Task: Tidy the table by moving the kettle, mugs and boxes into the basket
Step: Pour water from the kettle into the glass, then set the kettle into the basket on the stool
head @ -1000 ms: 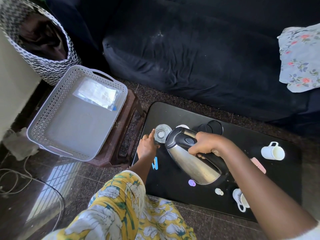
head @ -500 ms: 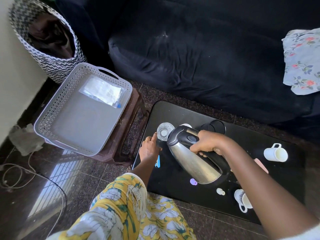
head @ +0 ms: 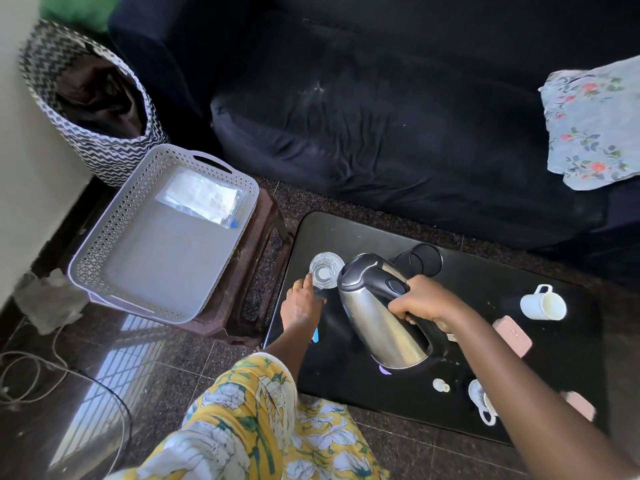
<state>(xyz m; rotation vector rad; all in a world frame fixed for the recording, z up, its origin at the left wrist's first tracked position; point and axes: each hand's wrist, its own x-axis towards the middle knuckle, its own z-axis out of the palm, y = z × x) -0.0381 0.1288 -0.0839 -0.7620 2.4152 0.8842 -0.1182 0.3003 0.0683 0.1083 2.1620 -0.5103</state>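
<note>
My right hand (head: 420, 299) grips the black handle of a steel kettle (head: 375, 320), tilted with its spout toward a clear glass (head: 325, 274) at the black table's (head: 363, 233) left end. My left hand (head: 300, 304) rests against the glass's near side. A white mug (head: 542, 304) stands at the right, another white mug (head: 482, 400) lies by the front edge. Two pink boxes (head: 512, 336) (head: 579, 405) lie near my right arm. The grey perforated basket (head: 104, 244) sits on a brown stool to the left.
A clear plastic packet (head: 201, 197) lies in the basket. A zigzag laundry basket (head: 90, 98) stands behind it. A dark sofa (head: 398, 116) with a floral cloth (head: 595, 126) runs along the back. The kettle's black base (head: 420, 261), a small white cap (head: 440, 385) and cables (head: 31, 375) are around.
The kettle stays tilted toward the glass with both hands in the same hold. My head has shifted, so the scene slid slightly right and down.
</note>
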